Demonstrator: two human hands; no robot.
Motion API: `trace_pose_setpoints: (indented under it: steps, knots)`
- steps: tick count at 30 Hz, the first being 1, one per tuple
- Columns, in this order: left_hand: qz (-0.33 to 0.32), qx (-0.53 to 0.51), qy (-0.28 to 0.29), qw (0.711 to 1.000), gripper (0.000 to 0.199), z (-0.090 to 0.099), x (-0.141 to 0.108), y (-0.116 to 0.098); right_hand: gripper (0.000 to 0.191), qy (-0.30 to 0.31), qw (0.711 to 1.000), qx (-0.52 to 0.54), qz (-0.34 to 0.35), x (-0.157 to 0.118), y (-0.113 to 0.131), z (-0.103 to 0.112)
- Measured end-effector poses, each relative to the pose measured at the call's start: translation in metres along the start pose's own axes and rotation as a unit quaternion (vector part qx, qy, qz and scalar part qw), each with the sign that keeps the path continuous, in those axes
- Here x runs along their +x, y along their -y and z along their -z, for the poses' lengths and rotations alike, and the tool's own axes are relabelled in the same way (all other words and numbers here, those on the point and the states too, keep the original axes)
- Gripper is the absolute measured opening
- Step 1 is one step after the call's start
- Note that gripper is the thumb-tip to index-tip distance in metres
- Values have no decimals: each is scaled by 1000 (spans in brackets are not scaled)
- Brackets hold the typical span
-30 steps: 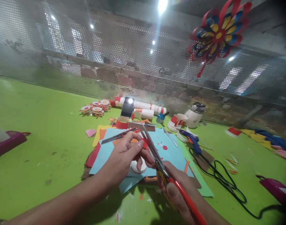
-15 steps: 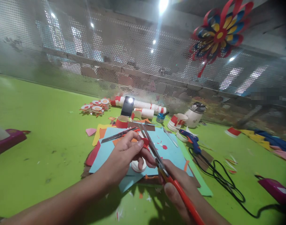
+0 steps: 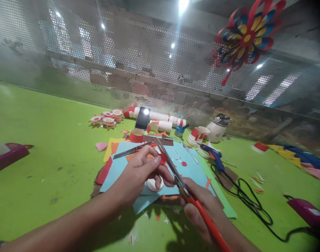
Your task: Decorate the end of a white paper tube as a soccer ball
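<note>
My left hand [image 3: 142, 169] pinches a small piece of red paper [image 3: 163, 159] between thumb and fingers. My right hand [image 3: 199, 201] is closed around the red-orange handles of a pair of scissors [image 3: 179, 180]. Their long metal blades point away from me and lie against the right side of the red paper, looking nearly closed. Below my left fingers, a white disc [image 3: 155, 184] rests on stacked light blue paper [image 3: 199, 175], partly hidden. Red scraps [image 3: 184, 163] are scattered on this sheet. Just beyond my left hand lies a dark, slim cutter-like tool [image 3: 132, 151].
A blue glue gun [image 3: 214, 156] lies to the right, its black cord [image 3: 250, 199] curling across the green table [image 3: 57, 196]. Behind the paper are a phone [image 3: 142, 119], white tubes [image 3: 161, 126], a red-and-white paper ring [image 3: 199, 135] and a penguin-like container [image 3: 219, 128].
The scissor blades have come closer together beside the red paper. My left hand keeps nearly the same place and grip.
</note>
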State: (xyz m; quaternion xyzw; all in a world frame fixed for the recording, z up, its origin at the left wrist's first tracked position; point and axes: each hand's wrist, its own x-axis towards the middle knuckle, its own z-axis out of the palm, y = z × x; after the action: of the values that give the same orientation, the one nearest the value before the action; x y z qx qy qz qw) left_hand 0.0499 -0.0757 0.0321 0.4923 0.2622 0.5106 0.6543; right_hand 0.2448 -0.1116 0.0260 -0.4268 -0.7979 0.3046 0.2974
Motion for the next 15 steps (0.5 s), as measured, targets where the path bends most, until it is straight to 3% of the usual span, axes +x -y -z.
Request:
trace_pose_setpoints:
  steps: [15]
  knots:
    - [-8,8,4,1000,11,1,3,-3,56,4,999,42,6,0,3,-1]
